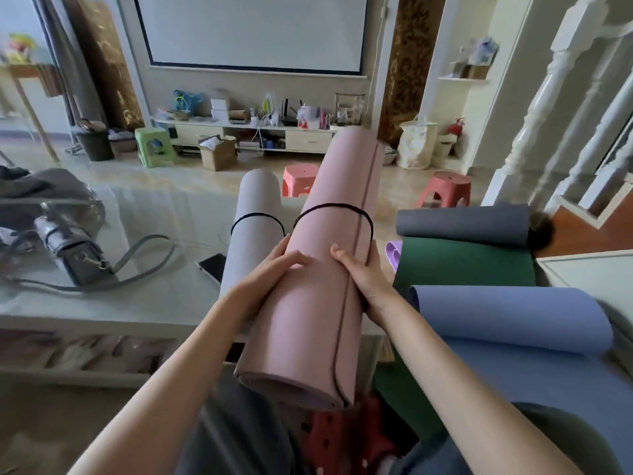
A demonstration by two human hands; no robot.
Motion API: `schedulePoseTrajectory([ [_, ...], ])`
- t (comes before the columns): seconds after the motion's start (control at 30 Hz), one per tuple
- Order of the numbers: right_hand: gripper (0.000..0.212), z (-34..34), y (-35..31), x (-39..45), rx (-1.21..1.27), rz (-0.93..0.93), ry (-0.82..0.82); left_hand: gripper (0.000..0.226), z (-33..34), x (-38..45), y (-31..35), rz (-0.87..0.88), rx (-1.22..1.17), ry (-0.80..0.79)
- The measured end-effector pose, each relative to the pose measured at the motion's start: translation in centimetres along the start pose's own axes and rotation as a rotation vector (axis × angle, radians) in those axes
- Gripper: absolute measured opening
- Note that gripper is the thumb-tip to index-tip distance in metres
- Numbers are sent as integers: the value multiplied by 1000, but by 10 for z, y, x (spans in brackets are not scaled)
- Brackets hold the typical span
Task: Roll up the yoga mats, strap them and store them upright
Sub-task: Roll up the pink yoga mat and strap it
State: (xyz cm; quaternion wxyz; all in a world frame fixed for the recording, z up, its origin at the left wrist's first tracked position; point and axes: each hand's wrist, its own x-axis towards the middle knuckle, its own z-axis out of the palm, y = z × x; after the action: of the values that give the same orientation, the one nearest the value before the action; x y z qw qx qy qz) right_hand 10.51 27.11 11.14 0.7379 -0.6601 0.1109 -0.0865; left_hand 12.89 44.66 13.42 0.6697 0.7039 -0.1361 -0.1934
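Both hands, left hand (277, 269) and right hand (363, 275), clasped the smooth pink rolled mat (318, 296), its black strap (334, 209) just beyond the fingers. Left of that roll, touching it, lay a strapped grey mat (251, 234); loose foam mats (479, 269) crowded its right edge.

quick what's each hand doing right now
Left hand: closed on the rolled pink mat, gripping its left side.
Right hand: closed on the same mat's right side.

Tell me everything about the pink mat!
The pink mat is rolled into a thick tube of soft, foam-like material. A thin black strap loops around its far half. It tilts away from the person, near end low. The left hand and right hand hold its sides.
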Motion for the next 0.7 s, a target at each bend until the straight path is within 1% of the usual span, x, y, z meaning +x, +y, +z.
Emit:
schedulePoseTrajectory([
  [0.07, 82, 18, -3, 21, -6, -2, -51, 59, -17, 17, 3, 23, 66, 85],
  [0.1, 82, 22, -3, 32, -12, 4, -65, 65, -24, 27, 2, 22, 115, 135],
  [0.13, 79, 24, -5, 43, -24, 11, -82, 66, -29, 36, 2, 8, 166, 194],
  [0.2, 76, 20, -7, 64, -53, 47, -130, 48, -37, 54, 0, -35, 238, 289],
  [0.23, 77, 17, -7, 74, -93, 77, -144, 44, -40, 62, -1, -61, 274, 310],
  [0.27, 84, 14, -6, 85, -144, 107, -151, 46, -40, 70, 0, -97, 308, 305],
  [0.3, 89, 13, -6, 92, -189, 140, -162, 57, -39, 78, 0, -131, 355, 275],
  [0.33, 89, 14, -5, 100, -216, 158, -177, 76, -35, 84, 3, -160, 416, 242],
  [0.37, 86, 16, -6, 106, -232, 165, -198, 95, -32, 91, 4, -181, 483, 214],
  [0.4, 82, 18, -5, 114, -249, 169, -210, 109, -30, 96, 7, -200, 539, 210],
  [0.43, 78, 21, -4, 121, -281, 166, -217, 117, -31, 103, 8, -202, 556, 222],
  [0.5, 68, 30, 0, 132, -388, 112, -244, 122, -37, 113, 13, -221, 509, 266],
  [0.53, 68, 34, 2, 137, -394, 90, -267, 126, -43, 117, 17, -237, 488, 291],
  [0.57, 68, 39, 6, 142, -357, 105, -291, 131, -49, 120, 22, -251, 484, 316],
  [0.6, 63, 43, 11, 147, -307, 139, -312, 135, -56, 122, 28, -267, 496, 348],
  [0.67, 39, 50, 24, 152, -272, 170, -327, 137, -70, 126, 39, -283, 540, 396],
  [0.7, 32, 54, 33, 153, -295, 144, -332, 133, -75, 126, 44, -297, 564, 418],
])
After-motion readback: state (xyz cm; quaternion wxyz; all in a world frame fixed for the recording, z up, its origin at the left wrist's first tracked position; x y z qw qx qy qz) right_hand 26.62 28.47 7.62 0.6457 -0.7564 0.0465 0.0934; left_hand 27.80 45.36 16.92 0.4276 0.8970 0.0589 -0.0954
